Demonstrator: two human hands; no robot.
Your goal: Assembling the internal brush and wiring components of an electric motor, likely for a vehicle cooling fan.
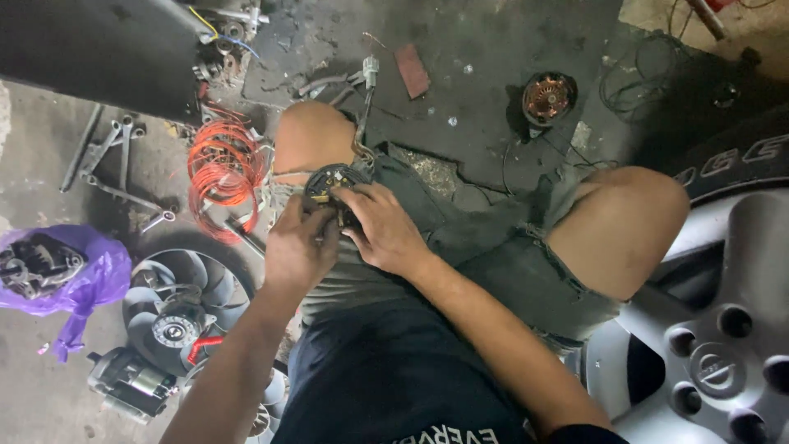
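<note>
left hand: clamped on round black part, on lap
right hand: fingers gripping same part
nearby: orange wire coil, fan on floor

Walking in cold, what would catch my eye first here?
Likely both hands, left hand and right hand, gripping a small round black part over the person's lap. Left of them a bright orange wire coil lies on the floor, and a silver wheel rim fills the lower right.

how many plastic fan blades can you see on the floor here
1 for certain: a grey fan lies on the floor below the left hand, beside the purple bag. A second may lie under the left forearm at the bottom edge, mostly hidden.
</note>
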